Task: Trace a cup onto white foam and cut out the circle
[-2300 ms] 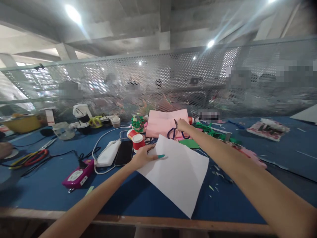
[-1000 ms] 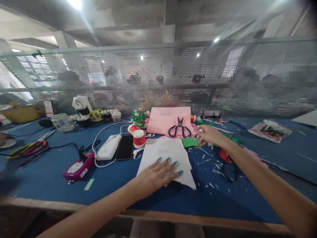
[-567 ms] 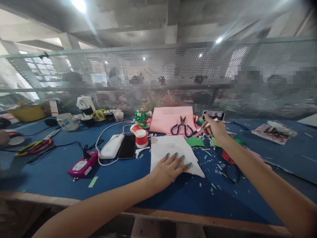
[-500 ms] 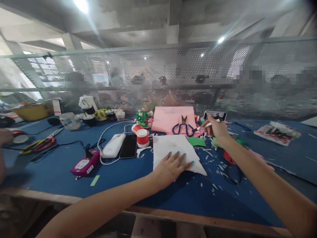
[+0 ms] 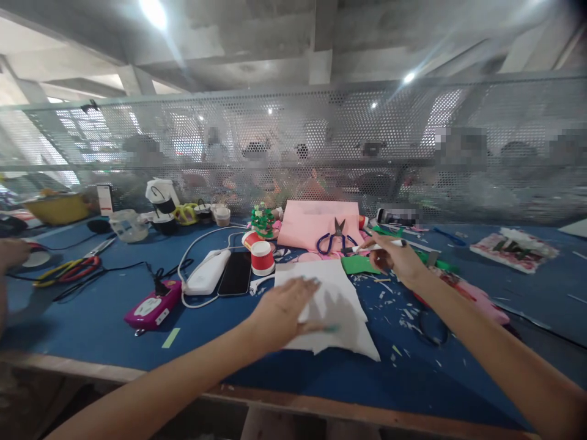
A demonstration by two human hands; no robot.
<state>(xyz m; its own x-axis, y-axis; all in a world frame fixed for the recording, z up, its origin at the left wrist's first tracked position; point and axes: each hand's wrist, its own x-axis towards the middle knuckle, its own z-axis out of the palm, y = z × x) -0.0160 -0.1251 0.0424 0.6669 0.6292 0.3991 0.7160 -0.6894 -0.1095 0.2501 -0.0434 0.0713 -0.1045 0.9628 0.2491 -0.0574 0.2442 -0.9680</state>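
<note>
My left hand (image 5: pixel 282 310) lies on a folded white paper sheet (image 5: pixel 342 308) on the blue table, fingers stretched out but smeared by motion. My right hand (image 5: pixel 397 256) is closed round a white pen (image 5: pixel 380 246) with a dark cap, held just above the table beyond the paper's far right corner. Blue-handled scissors (image 5: pixel 334 239) rest on a pink sheet (image 5: pixel 312 223) behind the paper. A green paper piece (image 5: pixel 358 264) lies beside my right hand.
Two red-and-white cups (image 5: pixel 261 256), a black phone (image 5: pixel 236 274), a white power bank (image 5: pixel 206 280) with cable and a magenta device (image 5: pixel 149 305) lie left. Paper scraps (image 5: pixel 398 311) litter the right. A perforated metal screen (image 5: pixel 293 146) closes the back. Another person's hand (image 5: pixel 11 252) shows at the far left.
My right hand left the scissors on the pink sheet, took up the pen and drew it back toward the paper. My left hand laid the paper flat and now slides over it.
</note>
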